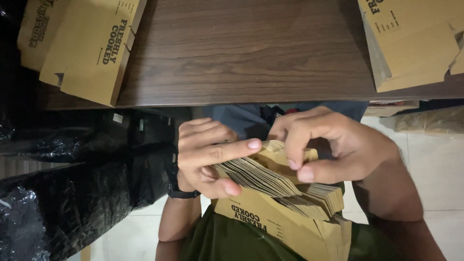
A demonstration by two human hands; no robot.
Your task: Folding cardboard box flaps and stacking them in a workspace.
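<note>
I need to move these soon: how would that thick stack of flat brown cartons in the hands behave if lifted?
The stack of cartons fans apart at its edges, so it would likely slide and splay. Both the left hand and right hand steady it, suggesting bulk.

Open lane for us: bare centre of the dark wooden table (241, 53), 12 o'clock from our hands. Blocked at 10–11 o'clock by flat brown cartons (89, 48) overhanging the table edge, and at 1–2 o'clock by another carton pile (415, 48). Black plastic bags (72, 193) fill 8–9 o'clock, just beside our left wrist. White floor tile (435, 164) at 3 o'clock is free. The fanned carton stack (285, 208) crowds our lap at 6.
</note>
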